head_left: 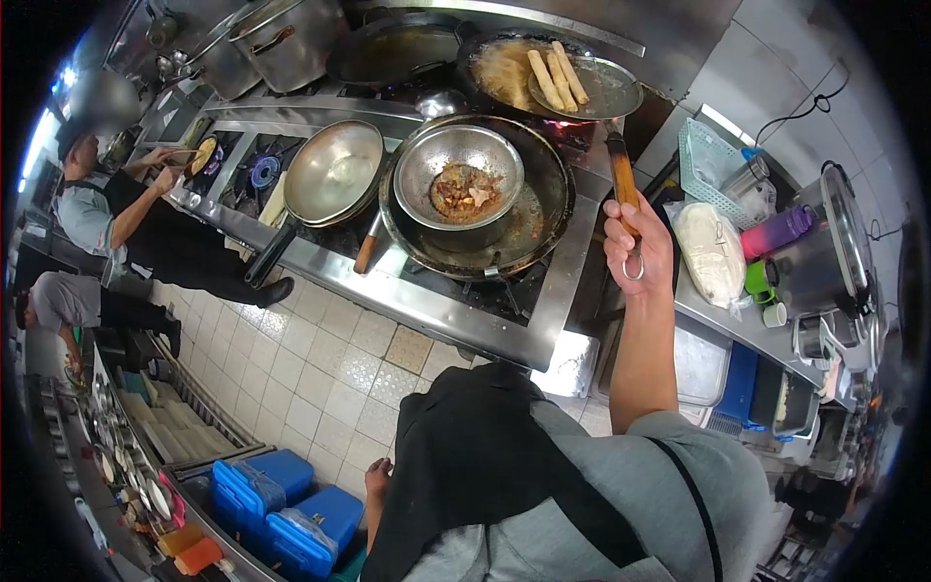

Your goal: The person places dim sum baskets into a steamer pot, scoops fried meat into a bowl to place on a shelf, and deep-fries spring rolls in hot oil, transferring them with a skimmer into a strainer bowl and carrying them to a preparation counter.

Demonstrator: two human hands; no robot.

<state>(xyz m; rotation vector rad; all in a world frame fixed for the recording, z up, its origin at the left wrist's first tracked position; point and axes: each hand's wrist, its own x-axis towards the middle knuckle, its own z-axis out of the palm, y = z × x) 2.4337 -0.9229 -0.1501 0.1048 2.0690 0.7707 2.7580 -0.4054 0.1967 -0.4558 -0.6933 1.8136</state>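
Observation:
My right hand (640, 238) is closed around the wooden handle of a skimmer (621, 92), held over the back right wok (475, 60). Several pale, golden rolls (557, 78) lie on the skimmer, and the oil in the wok looks foamy. Low beside my apron, my left hand (378, 477) hangs with its fingers curled, and nothing shows in them. In front of me, a metal strainer bowl (412, 184) holds browned food scraps (465, 192) and sits in a large dark pan (548, 209).
Stacked frying pans (335, 175) rest left of the strainer bowl. Flame shows under the back right wok. On the right counter are a green basket (693, 160), a bagged white item (708, 252) and a purple bottle (781, 231). Two people work at the left. Blue bins (301, 475) stand behind.

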